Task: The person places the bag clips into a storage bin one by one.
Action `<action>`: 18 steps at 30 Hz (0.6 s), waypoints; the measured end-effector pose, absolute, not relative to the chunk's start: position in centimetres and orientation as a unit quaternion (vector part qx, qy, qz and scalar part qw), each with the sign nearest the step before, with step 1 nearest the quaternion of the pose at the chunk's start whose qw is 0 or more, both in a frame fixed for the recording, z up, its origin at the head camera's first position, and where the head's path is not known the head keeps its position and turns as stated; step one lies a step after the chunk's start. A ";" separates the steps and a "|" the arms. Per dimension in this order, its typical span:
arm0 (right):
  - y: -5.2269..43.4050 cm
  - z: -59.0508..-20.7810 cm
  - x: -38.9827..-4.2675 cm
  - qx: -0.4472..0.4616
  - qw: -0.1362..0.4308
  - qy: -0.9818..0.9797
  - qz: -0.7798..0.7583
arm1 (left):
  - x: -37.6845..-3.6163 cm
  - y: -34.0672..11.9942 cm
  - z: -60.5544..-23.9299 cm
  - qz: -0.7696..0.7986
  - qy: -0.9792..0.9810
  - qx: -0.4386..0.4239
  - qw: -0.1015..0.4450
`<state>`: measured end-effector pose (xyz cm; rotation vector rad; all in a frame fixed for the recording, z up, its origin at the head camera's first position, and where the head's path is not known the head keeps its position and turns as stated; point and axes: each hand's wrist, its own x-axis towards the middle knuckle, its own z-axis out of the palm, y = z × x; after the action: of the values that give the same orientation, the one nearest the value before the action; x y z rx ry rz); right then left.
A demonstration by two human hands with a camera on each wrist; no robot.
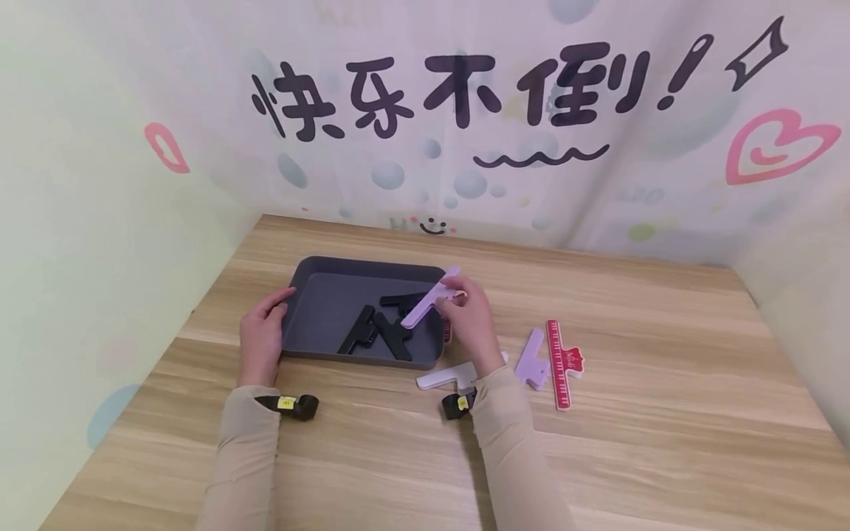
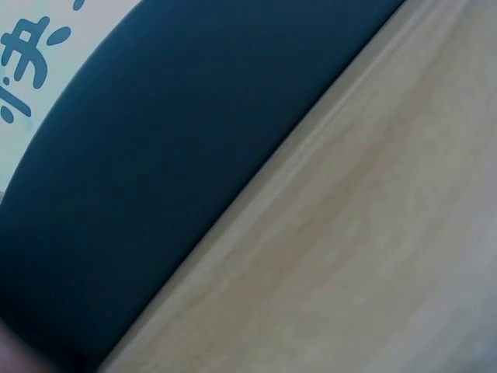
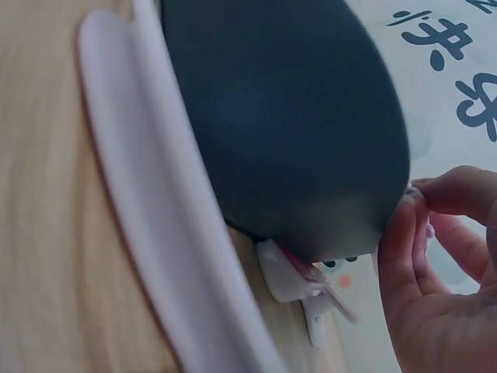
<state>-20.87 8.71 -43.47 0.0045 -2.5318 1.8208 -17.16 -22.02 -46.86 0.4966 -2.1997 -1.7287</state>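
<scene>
Over the gray tray (image 1: 312, 291), right-hand fingers (image 1: 458, 306) pinch a lilac clip (image 1: 428, 299).

Dark tray wall (image 2: 171, 171) fills upper left; wood table (image 2: 365, 256) lower right.

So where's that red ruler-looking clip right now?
In the head view the red clip lies on the wooden table, right of the grey tray, beside a lilac clip.

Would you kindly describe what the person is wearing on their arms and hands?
Both arms are in close-fitting beige long sleeves reaching the wrists. The left hand and right hand are bare, without gloves. A small black device with a yellow label is strapped at each wrist.
</scene>
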 end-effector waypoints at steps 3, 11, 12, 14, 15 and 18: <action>8.7 -43.5 -20.8 0.006 0.003 -0.813 0.582 | -17.1 -22.2 -46.9 -0.599 -0.767 0.174 0.152; 9.0 -43.2 -20.7 0.027 0.013 -0.852 0.522 | -17.1 -22.2 -47.0 -0.596 -0.768 0.176 0.152; 8.9 -43.2 -20.7 0.029 0.014 -0.855 0.518 | -17.1 -22.2 -47.0 -0.597 -0.768 0.176 0.152; 8.9 -43.1 -20.6 0.032 0.015 -0.859 0.510 | -17.1 -22.2 -47.0 -0.597 -0.768 0.176 0.152; 8.9 -43.1 -20.6 0.032 0.016 -0.859 0.511 | -17.0 -22.2 -46.9 -0.597 -0.768 0.176 0.151; 8.8 -43.0 -20.5 0.030 0.020 -0.859 0.511 | -17.1 -22.2 -46.9 -0.597 -0.768 0.176 0.150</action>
<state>-20.47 8.80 -43.00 0.0925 -2.6635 1.5865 -17.05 -22.16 -46.89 0.5062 -2.2075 -1.7156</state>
